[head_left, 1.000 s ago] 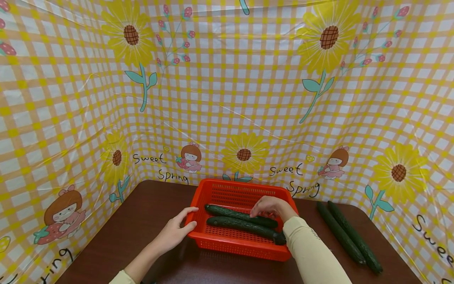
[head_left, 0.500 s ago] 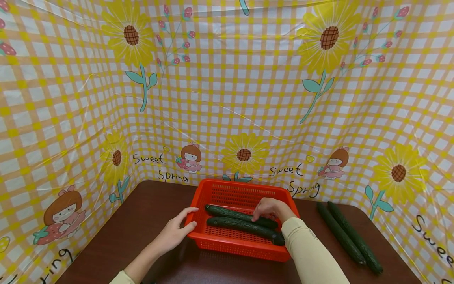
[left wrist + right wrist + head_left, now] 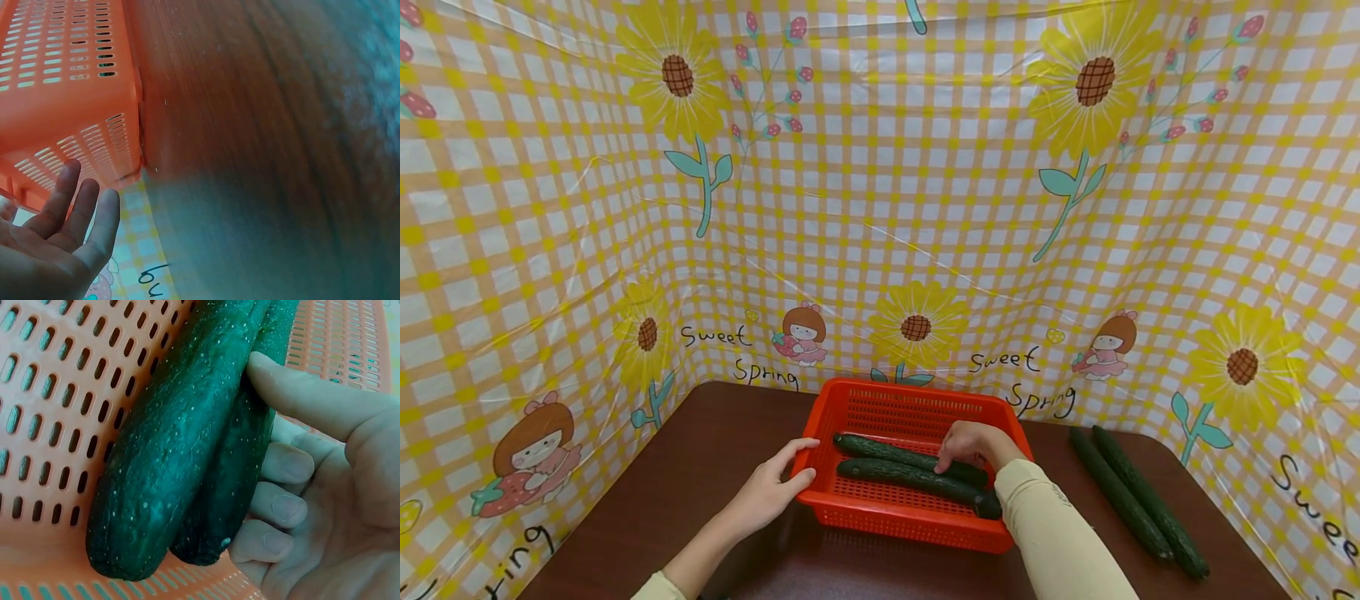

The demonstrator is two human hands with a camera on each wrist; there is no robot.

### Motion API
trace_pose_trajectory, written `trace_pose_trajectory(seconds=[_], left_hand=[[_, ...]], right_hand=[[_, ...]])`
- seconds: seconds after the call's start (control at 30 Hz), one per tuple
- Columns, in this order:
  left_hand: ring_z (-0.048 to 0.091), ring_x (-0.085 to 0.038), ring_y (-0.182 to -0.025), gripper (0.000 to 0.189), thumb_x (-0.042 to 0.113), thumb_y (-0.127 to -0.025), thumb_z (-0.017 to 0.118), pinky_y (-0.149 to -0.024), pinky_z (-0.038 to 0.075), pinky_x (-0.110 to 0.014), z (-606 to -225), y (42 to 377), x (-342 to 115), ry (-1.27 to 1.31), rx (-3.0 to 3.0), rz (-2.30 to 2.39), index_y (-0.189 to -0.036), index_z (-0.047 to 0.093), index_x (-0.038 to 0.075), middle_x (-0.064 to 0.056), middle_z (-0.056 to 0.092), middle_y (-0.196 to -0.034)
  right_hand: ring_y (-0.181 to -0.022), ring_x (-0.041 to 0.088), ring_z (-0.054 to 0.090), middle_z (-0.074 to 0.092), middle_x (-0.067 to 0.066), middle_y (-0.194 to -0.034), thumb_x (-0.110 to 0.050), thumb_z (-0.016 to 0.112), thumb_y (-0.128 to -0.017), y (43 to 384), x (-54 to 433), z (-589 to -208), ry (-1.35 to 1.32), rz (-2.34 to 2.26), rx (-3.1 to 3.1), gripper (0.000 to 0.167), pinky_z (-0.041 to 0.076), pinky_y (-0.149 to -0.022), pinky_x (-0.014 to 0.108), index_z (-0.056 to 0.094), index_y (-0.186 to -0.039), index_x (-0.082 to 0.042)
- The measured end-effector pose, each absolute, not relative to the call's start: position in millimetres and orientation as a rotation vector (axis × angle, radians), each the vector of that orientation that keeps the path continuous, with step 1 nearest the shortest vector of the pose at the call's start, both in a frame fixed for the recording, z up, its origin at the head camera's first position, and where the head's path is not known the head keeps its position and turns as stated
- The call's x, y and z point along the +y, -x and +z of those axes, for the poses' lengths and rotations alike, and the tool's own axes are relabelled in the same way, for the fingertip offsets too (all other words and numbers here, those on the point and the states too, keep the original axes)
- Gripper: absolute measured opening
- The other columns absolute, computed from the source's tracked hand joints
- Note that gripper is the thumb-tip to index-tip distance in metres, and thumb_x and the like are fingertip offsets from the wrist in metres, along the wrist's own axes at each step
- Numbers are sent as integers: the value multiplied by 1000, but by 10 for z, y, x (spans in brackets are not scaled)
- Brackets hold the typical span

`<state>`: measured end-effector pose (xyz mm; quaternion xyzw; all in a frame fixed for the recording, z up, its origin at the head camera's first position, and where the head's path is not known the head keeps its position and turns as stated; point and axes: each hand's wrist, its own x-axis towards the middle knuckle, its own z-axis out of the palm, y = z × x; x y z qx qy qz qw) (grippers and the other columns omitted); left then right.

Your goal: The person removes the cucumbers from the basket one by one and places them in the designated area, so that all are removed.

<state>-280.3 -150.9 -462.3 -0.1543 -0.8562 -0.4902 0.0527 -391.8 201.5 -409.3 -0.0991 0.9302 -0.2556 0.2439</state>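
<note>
Right hand [image 3: 967,443] shifted; wrist view reveals cucumber [image 3: 234,469] pinched.

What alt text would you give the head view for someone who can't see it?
A person's right-hand grip is around the farther of two cucumbers in a red perforated basket, while the left-hand grip touches the basket's left end. Two more cucumbers lie on the brown table to the right, before a sunflower cloth.

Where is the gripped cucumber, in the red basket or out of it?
In: the head view shows the rear cucumber, which the right hand grips, inside the red basket beside the front cucumber, walls around both.
</note>
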Motion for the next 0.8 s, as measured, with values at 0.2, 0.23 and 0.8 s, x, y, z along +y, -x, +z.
trace_pose_trajectory(seconds=[0.2,0.23,0.8], left_hand=[[54,-24,-114,42,27,-100,63,-95,44,-49,-4618,2799,-1508,474,-2602,-1487,-141,54,26,-7,61,-133],[54,-24,-114,42,27,-99,63,-94,44,-48,-4616,2797,-1508,474,-2602,-1487,-141,54,26,-7,61,-132],[55,-22,-101,42,26,-99,64,-82,43,-39,-4601,2798,-1521,508,-2606,-1508,-140,54,24,-9,63,-121]], right_hand=[[-51,10,26,32,-6,-58,-15,75,-87,3910,2022,-4110,355,-679,2575,33,25,-50,25,54,-62,-14],[-51,11,27,34,-6,-59,-14,75,-87,3908,2021,-4111,363,-681,2586,31,26,-51,26,56,-63,-13],[-69,12,41,58,-4,-71,-6,75,-85,3974,1975,-4102,423,-692,2651,17,44,-69,27,69,-69,-3]])
